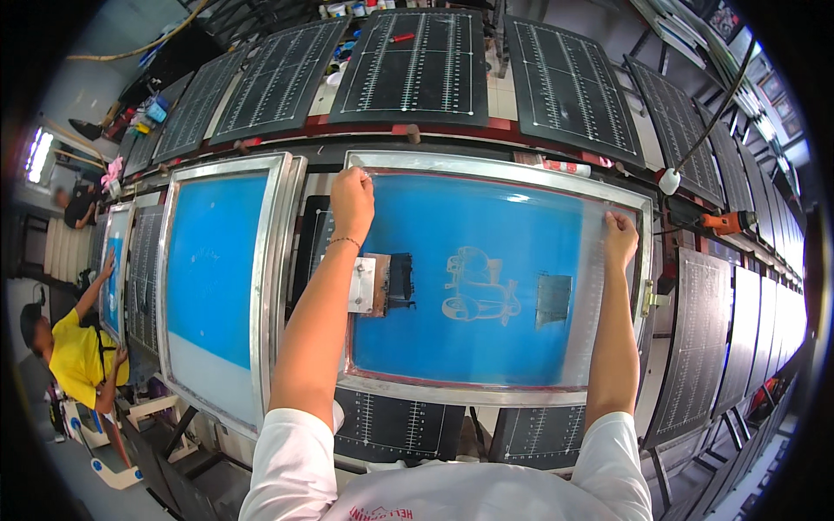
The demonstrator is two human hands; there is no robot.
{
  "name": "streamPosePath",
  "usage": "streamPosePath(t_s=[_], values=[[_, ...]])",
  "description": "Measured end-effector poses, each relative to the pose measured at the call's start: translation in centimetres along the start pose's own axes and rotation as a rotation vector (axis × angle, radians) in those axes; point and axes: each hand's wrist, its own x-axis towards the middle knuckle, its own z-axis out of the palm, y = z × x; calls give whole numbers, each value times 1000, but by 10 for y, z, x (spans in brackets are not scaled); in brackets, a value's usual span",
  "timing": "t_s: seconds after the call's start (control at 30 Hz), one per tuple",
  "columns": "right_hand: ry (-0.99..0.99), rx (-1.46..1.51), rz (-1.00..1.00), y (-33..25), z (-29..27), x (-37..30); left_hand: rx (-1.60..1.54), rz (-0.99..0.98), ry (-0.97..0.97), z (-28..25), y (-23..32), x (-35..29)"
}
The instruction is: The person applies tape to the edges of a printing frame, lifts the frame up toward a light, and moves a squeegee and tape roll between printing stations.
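Observation:
A screen-printing frame [499, 172] with a silver metal border and blue mesh lies in front of me, a pale scooter outline [480, 286] at its middle. My left hand [352, 207] is closed in a pinch over the frame's far left corner. Near the far right corner, my right hand [620, 239] is also closed, fingertips pressed together above the mesh. Whatever either pinch holds is too small or clear to make out. By my left forearm sit a white metal plate [362, 291] and a black ink-like patch [400, 280]. A dark grey rectangle [553, 300] lies right of the scooter.
Another blue-meshed frame [217, 260] stands to the left. Black gridded boards [408, 69] line the far side and right. An orange-and-black tool [728, 223] rests at right beside a hanging cable [717, 113]. A person in yellow [82, 347] works at far left.

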Motion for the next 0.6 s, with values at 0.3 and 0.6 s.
streamPosePath(t_s=[0.3, 0.6], values=[[11, -31, -12, 13, 7, 7, 42, -2, 10, 2, 4, -1], [17, -98, -22, -1, 5, -2, 92, 66, 10, 2, 2, -1]])
